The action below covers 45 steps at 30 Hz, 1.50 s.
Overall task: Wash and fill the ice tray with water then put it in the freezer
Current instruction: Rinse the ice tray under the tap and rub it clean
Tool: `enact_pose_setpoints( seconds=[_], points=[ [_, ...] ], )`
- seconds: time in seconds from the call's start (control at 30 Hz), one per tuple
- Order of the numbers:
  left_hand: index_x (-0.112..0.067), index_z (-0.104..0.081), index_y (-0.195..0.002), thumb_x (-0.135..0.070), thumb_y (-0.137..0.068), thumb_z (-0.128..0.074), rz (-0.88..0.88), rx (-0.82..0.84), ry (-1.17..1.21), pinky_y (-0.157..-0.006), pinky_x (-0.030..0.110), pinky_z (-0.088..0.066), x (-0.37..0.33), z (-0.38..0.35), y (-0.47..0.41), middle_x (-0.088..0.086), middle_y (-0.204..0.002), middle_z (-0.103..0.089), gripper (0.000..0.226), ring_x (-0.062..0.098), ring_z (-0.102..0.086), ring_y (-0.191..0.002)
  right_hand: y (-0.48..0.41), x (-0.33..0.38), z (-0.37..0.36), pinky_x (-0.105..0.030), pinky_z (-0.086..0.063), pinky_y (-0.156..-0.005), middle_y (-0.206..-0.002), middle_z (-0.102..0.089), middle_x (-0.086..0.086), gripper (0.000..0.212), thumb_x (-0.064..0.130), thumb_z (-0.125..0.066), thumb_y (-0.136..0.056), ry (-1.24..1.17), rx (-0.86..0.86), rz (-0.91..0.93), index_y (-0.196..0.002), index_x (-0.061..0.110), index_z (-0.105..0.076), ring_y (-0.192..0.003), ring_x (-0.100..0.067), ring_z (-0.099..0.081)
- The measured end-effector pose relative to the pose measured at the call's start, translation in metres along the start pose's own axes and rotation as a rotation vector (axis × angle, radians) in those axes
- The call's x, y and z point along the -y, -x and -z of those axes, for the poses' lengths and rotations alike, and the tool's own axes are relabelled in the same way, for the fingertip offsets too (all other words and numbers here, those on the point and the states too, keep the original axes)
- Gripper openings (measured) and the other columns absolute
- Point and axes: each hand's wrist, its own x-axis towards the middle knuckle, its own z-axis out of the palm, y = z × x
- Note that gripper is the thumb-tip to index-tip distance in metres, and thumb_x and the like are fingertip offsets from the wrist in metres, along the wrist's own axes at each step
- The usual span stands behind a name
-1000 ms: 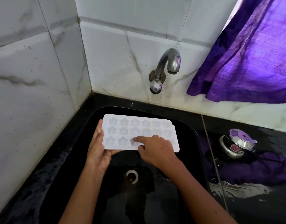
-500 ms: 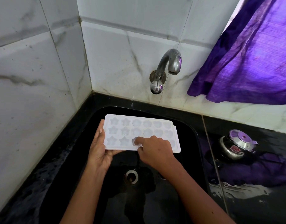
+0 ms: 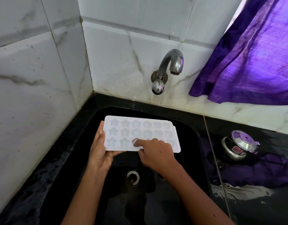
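Over the sink [image 3: 195, 137], the ice tray [image 3: 140, 132] is gripped by the left hand [image 3: 101, 153]; its near-right moulds are hidden by the right hand [image 3: 156, 153], grip loosely curled, forefinger pressed in.

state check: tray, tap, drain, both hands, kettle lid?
tray: level over the sink, no water visible in cells
tap: no water running
drain: unplugged
left hand: holds tray's left end
right hand: forefinger in a front-row cell
kettle: lid on

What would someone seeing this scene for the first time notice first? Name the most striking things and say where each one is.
The white ice tray stands out against the black sink, held at its left end by the left hand while the right hand pokes a front-row mould. A steel tap juts from the marble wall above, and a purple curtain hangs at upper right.
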Motion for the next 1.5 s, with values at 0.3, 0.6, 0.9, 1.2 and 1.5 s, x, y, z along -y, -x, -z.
enact_pose_setpoints(
  seconds=[0.3,0.6,0.9,1.2,1.5],
  points=[
    [-0.037,-0.051,-0.125,-0.032,-0.098,-0.043,0.001,0.007,0.016,-0.049,0.039,-0.056,0.001,-0.003,0.002,-0.007,-0.107,-0.066,0.029,0.015,-0.07,-0.083,-0.002,0.005,0.006,-0.029,-0.032,-0.065,-0.061,-0.035,0.006,0.032,0.025,-0.036,-0.094,-0.06,-0.094,0.018,-0.121,0.032,-0.051,-0.069,-0.02,-0.046],
    [-0.038,-0.052,-0.124,-0.032,-0.099,-0.039,-0.02,-0.009,-0.001,-0.049,0.038,-0.056,0.003,-0.007,0.005,-0.01,-0.104,-0.066,0.029,0.016,-0.068,-0.087,-0.007,0.019,0.0,-0.027,-0.03,-0.071,-0.111,-0.063,-0.002,0.041,0.024,-0.038,-0.094,-0.07,-0.015,0.054,-0.128,0.042,-0.05,-0.098,-0.024,-0.059],
    [-0.036,-0.05,-0.129,-0.032,-0.099,-0.039,-0.002,0.002,0.026,-0.049,0.039,-0.056,0.009,-0.005,0.005,-0.009,-0.105,-0.065,0.032,0.014,-0.07,-0.082,-0.006,0.016,-0.003,-0.029,-0.027,-0.07,-0.1,-0.061,-0.002,0.037,0.023,-0.037,-0.095,-0.01,-0.02,0.064,-0.126,0.038,-0.049,-0.091,-0.024,-0.056],
    [-0.035,-0.049,-0.13,-0.031,-0.099,-0.039,-0.019,0.017,0.008,-0.046,0.037,-0.055,0.01,0.002,0.002,-0.012,-0.102,-0.066,0.033,0.012,-0.071,-0.078,-0.008,0.021,-0.01,-0.031,-0.034,-0.078,-0.115,-0.061,-0.006,0.039,0.022,-0.039,-0.093,-0.046,0.042,0.058,-0.129,0.034,-0.046,-0.102,-0.027,-0.058],
    [-0.037,-0.052,-0.123,-0.03,-0.099,-0.039,-0.017,0.021,0.034,-0.048,0.035,-0.056,0.014,0.0,0.0,-0.01,-0.1,-0.068,0.029,0.011,-0.071,-0.078,-0.005,0.024,0.003,-0.03,-0.034,-0.069,-0.095,-0.059,-0.008,0.038,0.024,-0.037,-0.094,-0.045,-0.045,0.088,-0.131,0.03,-0.045,-0.092,-0.028,-0.059]
  ],
)
